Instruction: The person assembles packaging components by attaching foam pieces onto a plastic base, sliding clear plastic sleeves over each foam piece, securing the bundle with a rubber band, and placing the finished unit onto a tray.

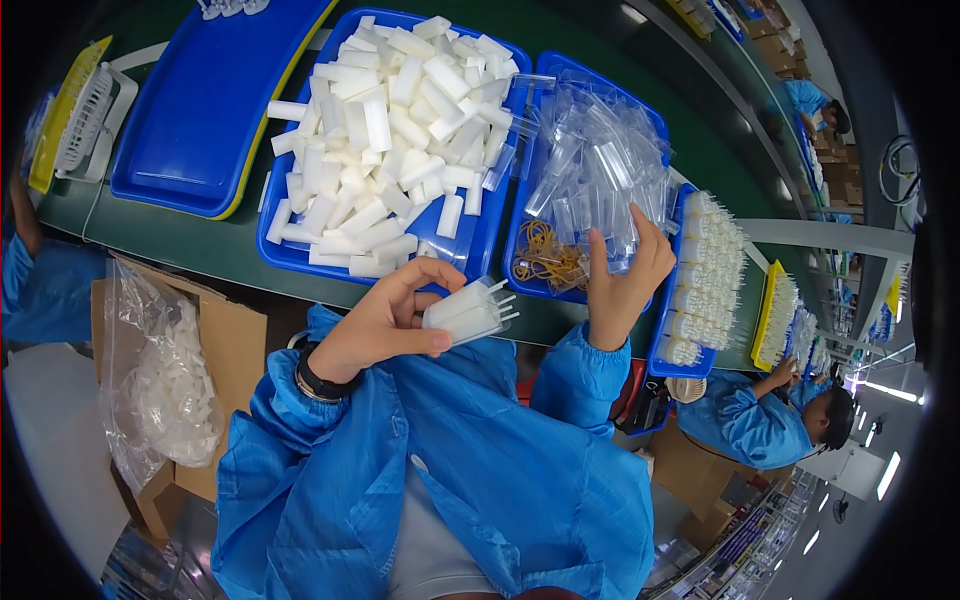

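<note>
My left hand [385, 315] is closed around a small bundle of white plastic pieces [465, 312]. Thin white prongs stick out of the bundle's right end, and a clear film or sleeve seems to surround it. My right hand [628, 275] is raised over the front of a blue tray [513, 215] with its thumb and fingers apart, holding nothing that I can see. Its fingertips are at the edge of a pile of clear plastic sleeves [590, 150]; whether they touch is unclear. Tan rubber bands [548, 256] lie in that tray's near left corner.
Left of the sleeves, a blue tray [268, 235] is heaped with white blocks [400, 120]. Pronged white assemblies [705, 275] fill a tray at the right. Stacked blue trays [200, 120] stand far left. A cardboard box [235, 340] holds a bag of white pieces [170, 390]. A co-worker [750, 420] sits right.
</note>
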The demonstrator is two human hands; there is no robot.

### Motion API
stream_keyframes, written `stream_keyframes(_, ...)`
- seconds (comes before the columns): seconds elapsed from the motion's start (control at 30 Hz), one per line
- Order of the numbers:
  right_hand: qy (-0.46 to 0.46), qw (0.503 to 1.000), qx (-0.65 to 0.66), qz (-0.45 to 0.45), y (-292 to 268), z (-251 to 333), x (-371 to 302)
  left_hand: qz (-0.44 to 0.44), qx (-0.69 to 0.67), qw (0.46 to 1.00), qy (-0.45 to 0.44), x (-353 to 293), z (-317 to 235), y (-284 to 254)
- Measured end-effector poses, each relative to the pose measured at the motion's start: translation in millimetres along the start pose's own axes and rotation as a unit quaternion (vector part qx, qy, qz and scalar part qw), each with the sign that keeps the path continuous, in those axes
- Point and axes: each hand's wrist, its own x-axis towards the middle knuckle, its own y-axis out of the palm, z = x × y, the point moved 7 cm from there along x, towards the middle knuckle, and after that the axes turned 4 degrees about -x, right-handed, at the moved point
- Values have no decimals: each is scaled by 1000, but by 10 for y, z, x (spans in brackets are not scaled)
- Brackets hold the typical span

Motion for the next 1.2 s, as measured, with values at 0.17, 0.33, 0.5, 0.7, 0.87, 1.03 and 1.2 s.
stream_keyframes(0.17,54,997,42,38,92,-187,-27,11,23,1000,-1,-7,0,12)
stream_keyframes(0.33,51,979,193,26,-6,-115,-69,2,37,999,9,-6,-19,-16)
stream_keyframes(0.5,73,880,428,192,-22,164,-185,-6,75,996,49,4,-67,-15)
stream_keyframes(0.7,14,842,489,227,-127,419,-158,-9,110,992,63,30,-87,1)
stream_keyframes(0.87,-36,862,434,260,-94,573,-183,-3,143,986,82,29,-90,0)
stream_keyframes(1.03,-109,862,432,242,-129,684,-163,-17,124,989,82,25,-94,6)
stream_keyframes(1.2,-74,832,507,213,-131,760,-214,-28,134,988,77,39,-57,35)
